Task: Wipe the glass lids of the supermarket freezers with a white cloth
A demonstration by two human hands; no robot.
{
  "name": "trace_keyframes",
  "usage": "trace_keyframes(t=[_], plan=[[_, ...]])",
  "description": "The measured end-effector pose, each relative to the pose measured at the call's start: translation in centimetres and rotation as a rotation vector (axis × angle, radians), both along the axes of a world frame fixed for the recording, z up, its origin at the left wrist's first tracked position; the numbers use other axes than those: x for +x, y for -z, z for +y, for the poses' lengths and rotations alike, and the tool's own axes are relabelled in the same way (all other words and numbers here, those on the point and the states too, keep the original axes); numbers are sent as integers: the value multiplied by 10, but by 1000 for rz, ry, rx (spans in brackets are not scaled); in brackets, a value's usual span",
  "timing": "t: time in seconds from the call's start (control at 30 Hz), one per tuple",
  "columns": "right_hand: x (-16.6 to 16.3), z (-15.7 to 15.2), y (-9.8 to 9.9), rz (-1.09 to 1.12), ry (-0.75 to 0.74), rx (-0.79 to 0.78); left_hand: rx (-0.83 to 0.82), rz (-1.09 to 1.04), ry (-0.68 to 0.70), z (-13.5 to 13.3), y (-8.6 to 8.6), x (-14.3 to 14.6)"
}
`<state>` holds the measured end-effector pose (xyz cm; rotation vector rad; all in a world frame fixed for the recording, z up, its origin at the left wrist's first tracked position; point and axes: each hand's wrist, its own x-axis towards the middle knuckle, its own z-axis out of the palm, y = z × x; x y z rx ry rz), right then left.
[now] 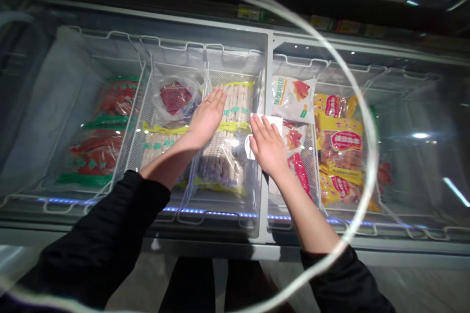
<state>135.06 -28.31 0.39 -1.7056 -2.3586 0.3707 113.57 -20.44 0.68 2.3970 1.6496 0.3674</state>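
My left hand (209, 114) lies flat over the glass lid of a chest freezer, its fingers straight, a ring on one of them. Below it show clear packs of long pale food (237, 102) with yellow edges and green print. My right hand (269, 146) is spread flat on a white sheet (276, 121), which may be paper or cloth, beside the grey middle bar (264, 195). Fingers and palm cover much of the sheet. To its right, under the glass, is a white food bag (293, 98) with green print.
Wire baskets hold green-edged bags of reddish food (96, 154), a dark red pack (175, 97) and yellow bags (341, 139). A blurred white ring (373, 151) crosses the view. The freezer's front edge (205, 247) runs below my arms; shelves with packs stand behind.
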Motion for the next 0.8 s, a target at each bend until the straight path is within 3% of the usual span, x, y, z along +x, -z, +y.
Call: trace_keyframes(t=[0.1,0.2,0.37,0.47,0.53,0.7,0.8], plan=[[7,11,6,46,128,11,-21,6,39,-45,0,25],[2,7,9,91,157,-2,-48,-29,25,-82,2,54],[20,-61,7,118,-27,-47,-19,-97,-94,-137,8,87],[44,-104,7,90,-71,-65,-12,-119,-55,-172,13,95],[54,-117,9,65,-31,-59,1,-118,-29,-195,17,97],[50,-112,20,44,100,-51,5,-34,-58,-247,25,94],[51,-119,23,69,90,-61,-28,-3,-68,-269,27,93]])
